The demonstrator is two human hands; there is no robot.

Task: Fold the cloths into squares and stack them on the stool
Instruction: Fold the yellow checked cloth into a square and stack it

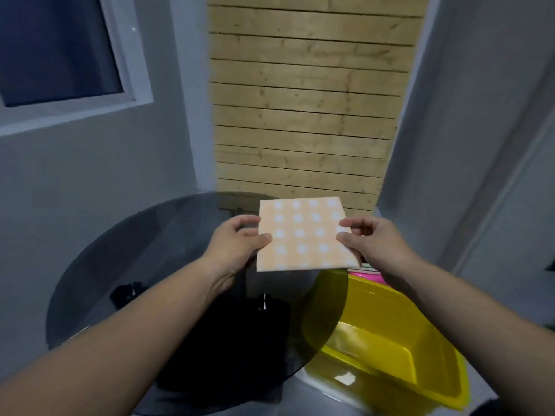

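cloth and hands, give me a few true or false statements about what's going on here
1. Both hands hold the cloth. True: the left hand grips its left edge, the right hand its right edge.
2. The cloth is plain blue. False: it is orange with white dots.
3. The cloth lies crumpled on the glass table. False: it is held flat, as a square, above the table.
4. A yellow tub sits to the right, below the table edge. True.
5. The yellow tub is full of cloths. False: the part in view looks empty.
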